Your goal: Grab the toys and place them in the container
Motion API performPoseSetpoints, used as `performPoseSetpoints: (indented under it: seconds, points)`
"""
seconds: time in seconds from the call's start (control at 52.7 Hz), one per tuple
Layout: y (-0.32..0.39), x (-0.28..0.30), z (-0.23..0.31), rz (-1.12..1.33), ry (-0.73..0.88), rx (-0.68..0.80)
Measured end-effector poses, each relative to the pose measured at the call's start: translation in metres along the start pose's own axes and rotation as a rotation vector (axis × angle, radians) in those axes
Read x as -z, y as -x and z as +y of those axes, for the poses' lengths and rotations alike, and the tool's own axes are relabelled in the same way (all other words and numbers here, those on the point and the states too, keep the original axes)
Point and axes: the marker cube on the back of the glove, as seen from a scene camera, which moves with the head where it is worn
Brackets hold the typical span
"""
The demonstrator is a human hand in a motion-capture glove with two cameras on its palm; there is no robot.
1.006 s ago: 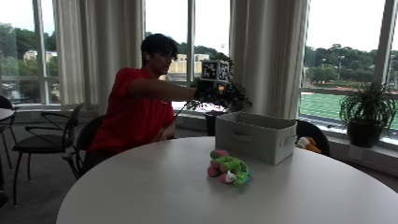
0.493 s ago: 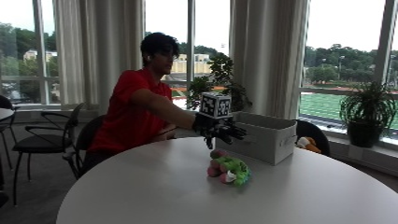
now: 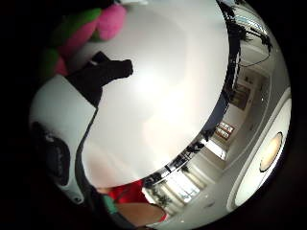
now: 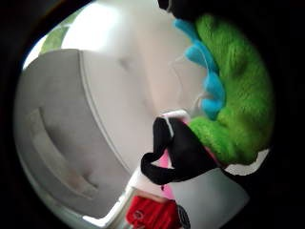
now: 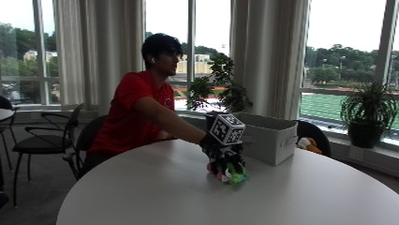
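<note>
A person in a red shirt sits at the round white bench (image 5: 156, 197) with the right arm stretched forward; the gloved right grip (image 5: 222, 152) is down on the green and pink plush toy (image 5: 232, 174), which lies on the bench directly under it; from the outside view the black fingers reach down over the toy's top, and the toy shows only below the grip's fingertips; in the thumb-side palm view the toy's green body with blue spikes (image 4: 233, 90) fills the space beside the palm, and a black finger (image 4: 178, 152) curls against its pink part, so the grip looks closed round the toy; whether the toy is lifted clear of the bench cannot be told; the white fabric container (image 5: 268, 137) stands on the bench just beyond the grip, on the window side, apart from the toy; the thumb-side palm view shows its pale wall with a handle slot (image 4: 57, 148) near the grip.
</note>
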Motion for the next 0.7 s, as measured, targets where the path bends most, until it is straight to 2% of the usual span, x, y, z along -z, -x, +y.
performPoseSetpoints:
  seconds: [0.171,0.456,0.702]
  points:
    - [0.004,-0.001,0.001,-0.038,-0.080,-0.015]
    - [0.002,-0.003,0.002,0.115,-0.386,-0.008]
    - [-0.002,0.015,0.023,0.096,-0.444,0.057]
